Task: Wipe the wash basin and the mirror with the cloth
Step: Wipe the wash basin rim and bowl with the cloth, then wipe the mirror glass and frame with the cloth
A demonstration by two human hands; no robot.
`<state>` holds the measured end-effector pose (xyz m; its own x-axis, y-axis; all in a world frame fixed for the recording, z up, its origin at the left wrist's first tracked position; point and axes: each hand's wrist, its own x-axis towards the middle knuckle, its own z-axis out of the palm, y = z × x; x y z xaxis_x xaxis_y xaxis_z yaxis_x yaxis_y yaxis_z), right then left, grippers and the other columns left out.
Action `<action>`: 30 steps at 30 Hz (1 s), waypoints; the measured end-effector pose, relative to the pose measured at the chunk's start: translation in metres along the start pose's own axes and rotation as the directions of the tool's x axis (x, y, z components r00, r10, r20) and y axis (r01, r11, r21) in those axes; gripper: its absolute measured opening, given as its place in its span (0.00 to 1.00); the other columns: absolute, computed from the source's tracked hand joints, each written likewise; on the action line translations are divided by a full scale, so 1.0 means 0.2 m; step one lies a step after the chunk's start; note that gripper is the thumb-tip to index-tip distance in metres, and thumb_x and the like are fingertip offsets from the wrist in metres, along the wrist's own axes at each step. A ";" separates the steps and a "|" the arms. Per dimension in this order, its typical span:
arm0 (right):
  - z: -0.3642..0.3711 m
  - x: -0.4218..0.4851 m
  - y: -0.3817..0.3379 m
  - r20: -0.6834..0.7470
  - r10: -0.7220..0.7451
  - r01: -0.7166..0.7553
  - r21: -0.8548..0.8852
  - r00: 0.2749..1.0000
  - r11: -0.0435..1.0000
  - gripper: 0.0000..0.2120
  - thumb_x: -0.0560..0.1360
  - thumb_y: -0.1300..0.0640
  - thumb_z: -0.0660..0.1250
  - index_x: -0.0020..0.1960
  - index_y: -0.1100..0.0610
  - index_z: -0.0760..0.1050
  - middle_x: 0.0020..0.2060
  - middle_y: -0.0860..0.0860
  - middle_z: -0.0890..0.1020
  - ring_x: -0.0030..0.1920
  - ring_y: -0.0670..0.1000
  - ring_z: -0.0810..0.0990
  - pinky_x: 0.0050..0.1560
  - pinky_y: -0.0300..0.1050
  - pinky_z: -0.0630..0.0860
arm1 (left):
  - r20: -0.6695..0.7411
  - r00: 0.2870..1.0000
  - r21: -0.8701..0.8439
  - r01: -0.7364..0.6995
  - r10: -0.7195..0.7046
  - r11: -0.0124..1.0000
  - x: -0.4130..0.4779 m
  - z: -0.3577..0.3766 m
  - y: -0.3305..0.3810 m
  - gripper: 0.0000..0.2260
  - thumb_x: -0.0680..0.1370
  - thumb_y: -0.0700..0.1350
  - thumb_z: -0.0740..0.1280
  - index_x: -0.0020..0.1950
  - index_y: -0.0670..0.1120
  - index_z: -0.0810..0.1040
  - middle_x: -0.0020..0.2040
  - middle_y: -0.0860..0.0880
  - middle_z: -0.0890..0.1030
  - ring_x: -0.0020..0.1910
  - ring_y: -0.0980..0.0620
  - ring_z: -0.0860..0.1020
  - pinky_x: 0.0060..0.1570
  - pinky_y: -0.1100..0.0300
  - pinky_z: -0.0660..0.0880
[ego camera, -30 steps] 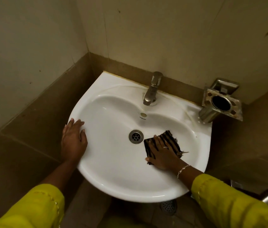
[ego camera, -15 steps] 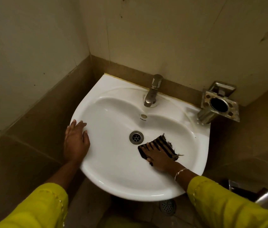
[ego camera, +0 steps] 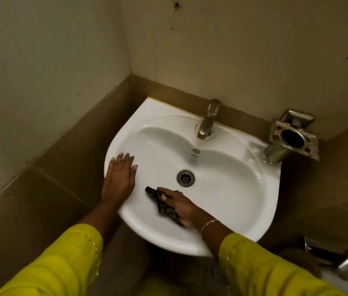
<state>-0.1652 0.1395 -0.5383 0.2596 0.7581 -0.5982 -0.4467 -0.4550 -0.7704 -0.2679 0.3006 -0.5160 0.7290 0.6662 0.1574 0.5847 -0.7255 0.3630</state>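
Note:
A white wash basin (ego camera: 239,201) is fixed in the corner of a tiled wall, with a round metal drain (ego camera: 185,178) in its bowl. My right hand (ego camera: 182,207) presses a dark striped cloth (ego camera: 162,205) against the near left side of the bowl, below and left of the drain. My left hand (ego camera: 120,176) lies flat on the basin's left rim, fingers spread and holding nothing. No mirror is in view.
A metal tap (ego camera: 208,120) stands at the back of the basin. A metal holder (ego camera: 291,137) with a round hole is fixed to the wall at the right. A shiny metal fitting (ego camera: 339,256) sits low at the right. Walls close in on the left and back.
My right hand has swept the cloth from the right side of the bowl to the near left, past the drain. My left hand stays on the left rim.

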 end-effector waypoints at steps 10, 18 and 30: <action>0.22 0.04 -0.47 0.102 -0.115 0.002 0.738 0.988 0.674 0.27 0.76 0.40 0.58 0.57 0.62 0.78 0.56 0.61 0.80 0.57 0.61 0.77 0.61 0.57 0.70 | -0.140 0.989 -0.426 -0.015 -0.050 0.905 0.19 -0.33 0.28 0.25 0.78 0.52 0.47 0.72 0.42 0.60 0.73 0.44 0.60 0.72 0.54 0.51 0.68 0.62 0.43; 0.33 -0.14 -0.93 0.049 -0.426 0.246 0.754 0.903 0.609 0.11 0.71 0.63 0.63 0.53 0.61 0.77 0.43 0.58 0.84 0.44 0.58 0.83 0.51 0.54 0.79 | -0.429 0.863 -0.166 -0.366 0.267 0.916 0.48 -0.87 0.52 0.30 0.76 0.57 0.46 0.72 0.40 0.59 0.74 0.42 0.59 0.72 0.53 0.46 0.70 0.57 0.41; 0.46 -0.67 -1.55 -0.043 -0.718 0.464 0.790 0.694 0.401 0.14 0.69 0.61 0.65 0.54 0.60 0.78 0.39 0.56 0.84 0.39 0.54 0.84 0.37 0.45 0.81 | -0.677 0.668 -0.103 -0.502 0.309 0.859 0.60 -1.46 0.90 0.30 0.75 0.59 0.46 0.73 0.43 0.55 0.75 0.45 0.55 0.72 0.56 0.44 0.70 0.59 0.41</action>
<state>-0.1403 0.2216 -0.1983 0.5382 0.8330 0.1286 -0.7347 0.5384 -0.4127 -0.1791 0.2999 -0.1642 0.4268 0.3376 0.8390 0.0998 -0.9396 0.3273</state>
